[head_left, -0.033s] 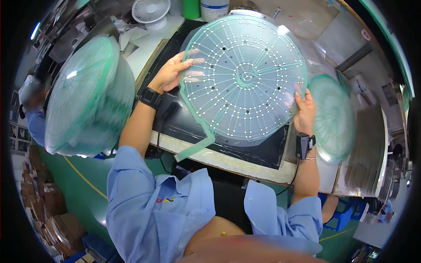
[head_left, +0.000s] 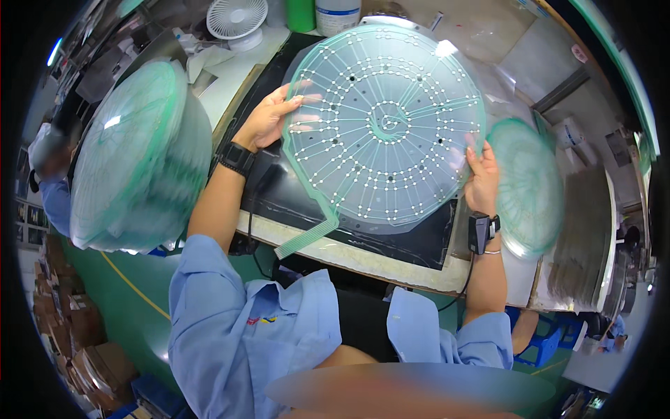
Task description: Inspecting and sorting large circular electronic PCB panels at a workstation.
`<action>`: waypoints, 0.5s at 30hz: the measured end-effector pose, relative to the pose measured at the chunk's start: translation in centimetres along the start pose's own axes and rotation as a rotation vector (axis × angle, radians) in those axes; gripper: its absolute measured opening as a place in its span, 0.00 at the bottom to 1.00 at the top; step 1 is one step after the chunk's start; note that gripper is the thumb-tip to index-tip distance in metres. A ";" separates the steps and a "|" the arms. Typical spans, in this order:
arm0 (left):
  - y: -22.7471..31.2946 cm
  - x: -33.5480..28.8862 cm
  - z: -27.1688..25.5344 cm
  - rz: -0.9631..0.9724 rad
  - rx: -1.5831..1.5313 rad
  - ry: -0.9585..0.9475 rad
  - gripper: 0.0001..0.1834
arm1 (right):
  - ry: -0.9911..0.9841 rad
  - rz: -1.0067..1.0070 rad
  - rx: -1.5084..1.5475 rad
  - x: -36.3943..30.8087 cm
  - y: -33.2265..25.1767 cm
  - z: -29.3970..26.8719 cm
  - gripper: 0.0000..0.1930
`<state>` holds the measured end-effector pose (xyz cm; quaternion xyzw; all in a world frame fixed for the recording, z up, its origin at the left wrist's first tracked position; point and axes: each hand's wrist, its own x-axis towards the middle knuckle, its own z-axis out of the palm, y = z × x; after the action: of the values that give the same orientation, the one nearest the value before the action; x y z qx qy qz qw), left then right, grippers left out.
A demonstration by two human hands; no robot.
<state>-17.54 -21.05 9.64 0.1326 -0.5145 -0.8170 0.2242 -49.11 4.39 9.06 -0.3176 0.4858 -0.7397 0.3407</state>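
Circuit sheet (head_left: 387, 129): round, clear, green traces, ribbon tail at lower left; I hold it raised over the black mat (head_left: 293, 188) on the table (head_left: 363, 260).
Left hand (head_left: 273, 117): grip clasps the sheet's left edge, fingers spread behind it.
Right hand (head_left: 480, 178): grip pinches the right edge.
Packages: green container (head_left: 300, 14) and white bottle (head_left: 337, 14) at the table's far edge, beside a white fan (head_left: 237, 19).
Stacks: green-tinted sheets at left (head_left: 132, 157) and right (head_left: 527, 185).
Change: none; same hold as earlier.
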 end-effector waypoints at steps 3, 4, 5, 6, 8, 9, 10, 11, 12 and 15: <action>-0.1 -0.1 0.0 0.000 0.009 0.030 0.25 | 0.020 -0.037 -0.011 -0.1 0.2 0.2 0.17; 0.0 -0.2 0.1 -0.001 0.019 0.055 0.25 | 0.010 -0.010 0.043 -0.2 0.0 0.2 0.16; 0.0 -0.2 0.1 -0.002 0.029 0.081 0.25 | 0.000 0.018 0.098 -0.3 -0.1 0.2 0.16; -0.1 -0.2 0.1 0.003 0.031 0.085 0.25 | -0.028 -0.009 0.051 -0.3 0.2 -0.2 0.17; -0.3 -0.1 -0.2 0.012 0.045 0.082 0.25 | -0.010 0.023 0.059 -1.0 -0.7 0.4 0.19; -0.5 0.0 -0.4 0.022 0.059 0.095 0.25 | -0.003 0.065 0.072 -1.3 -0.9 0.6 0.22; -0.8 -0.1 -0.5 0.029 0.061 0.107 0.24 | -0.003 0.054 0.006 -1.5 -0.8 0.7 0.27; -0.9 -0.1 -0.7 0.026 0.063 0.092 0.24 | 0.010 0.045 0.005 -1.5 -0.7 0.7 0.27; -1.1 -0.1 -1.0 0.043 0.057 0.111 0.24 | -0.021 0.071 0.064 -1.5 -0.4 0.6 0.28; -1.5 0.0 -0.7 0.068 0.058 0.136 0.23 | -0.052 0.092 0.141 -2.0 0.1 0.1 0.30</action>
<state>-17.57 -21.02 8.00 0.1768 -0.5257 -0.7827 0.2825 -47.87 5.95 8.69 -0.2892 0.4375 -0.7472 0.4084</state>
